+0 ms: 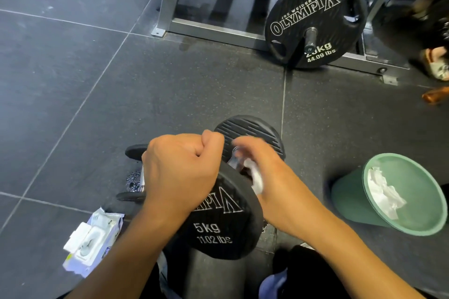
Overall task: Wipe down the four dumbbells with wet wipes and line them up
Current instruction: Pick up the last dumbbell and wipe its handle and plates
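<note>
A black 5 kg dumbbell (218, 228) is tilted up in front of me, its near plate facing the camera and its far plate (250, 131) behind. My left hand (179, 170) grips the top rim of the near plate. My right hand (262, 165), blurred, holds a white wet wipe (256, 177) against the chrome handle between the plates. A second dumbbell (136, 172) lies on the floor to the left, mostly hidden behind my left hand. An opened pack of wet wipes (90, 243) lies at the lower left.
A green bin (359, 196) with used white wipes in it lies tipped toward me at the right. A 20 kg plate (315, 22) on a barbell and a grey rack frame (170, 7) stand at the back. Another person's foot (437, 65) is at the far right.
</note>
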Motion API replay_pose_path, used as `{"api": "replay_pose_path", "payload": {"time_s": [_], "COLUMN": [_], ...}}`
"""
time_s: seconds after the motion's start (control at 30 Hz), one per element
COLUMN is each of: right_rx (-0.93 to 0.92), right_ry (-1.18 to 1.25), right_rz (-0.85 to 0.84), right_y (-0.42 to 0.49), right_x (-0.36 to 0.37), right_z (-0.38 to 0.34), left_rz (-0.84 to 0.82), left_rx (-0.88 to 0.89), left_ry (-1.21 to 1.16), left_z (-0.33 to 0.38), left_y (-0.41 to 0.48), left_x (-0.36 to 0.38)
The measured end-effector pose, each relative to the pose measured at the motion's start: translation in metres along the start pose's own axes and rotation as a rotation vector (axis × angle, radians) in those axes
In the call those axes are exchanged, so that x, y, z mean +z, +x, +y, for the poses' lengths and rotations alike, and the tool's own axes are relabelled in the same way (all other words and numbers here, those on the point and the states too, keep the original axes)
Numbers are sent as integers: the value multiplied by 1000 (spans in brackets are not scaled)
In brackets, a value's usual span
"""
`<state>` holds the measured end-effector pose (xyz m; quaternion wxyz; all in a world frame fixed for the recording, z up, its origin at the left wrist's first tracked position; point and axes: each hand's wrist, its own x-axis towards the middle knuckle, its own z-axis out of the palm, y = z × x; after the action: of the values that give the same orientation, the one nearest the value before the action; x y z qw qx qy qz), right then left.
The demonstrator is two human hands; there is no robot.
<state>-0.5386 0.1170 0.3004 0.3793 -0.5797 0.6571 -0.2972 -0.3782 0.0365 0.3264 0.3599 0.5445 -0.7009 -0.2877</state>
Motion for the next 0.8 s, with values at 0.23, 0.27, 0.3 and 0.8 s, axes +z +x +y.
{"api": "replay_pose_path", "payload": {"time_s": [0.23, 0.27, 0.3, 0.8], "right_rx": [1056, 1044, 1029, 746], "right_ry": [1188, 1190, 1176, 1359], "right_rz": [-65, -51, -16, 116], "right_y": [5, 9, 12, 1], "right_x": [40, 44, 46, 32], "right_z": [23, 23, 24, 23], "left_rz": [-11, -14, -18, 41], "left_rx": [150, 159, 158, 179], "left_ry": [64, 57, 50, -46], "left_z": [2, 2, 2, 7], "left_y": [-3, -3, -4, -14], "left_x": [5, 5, 6, 2]}}
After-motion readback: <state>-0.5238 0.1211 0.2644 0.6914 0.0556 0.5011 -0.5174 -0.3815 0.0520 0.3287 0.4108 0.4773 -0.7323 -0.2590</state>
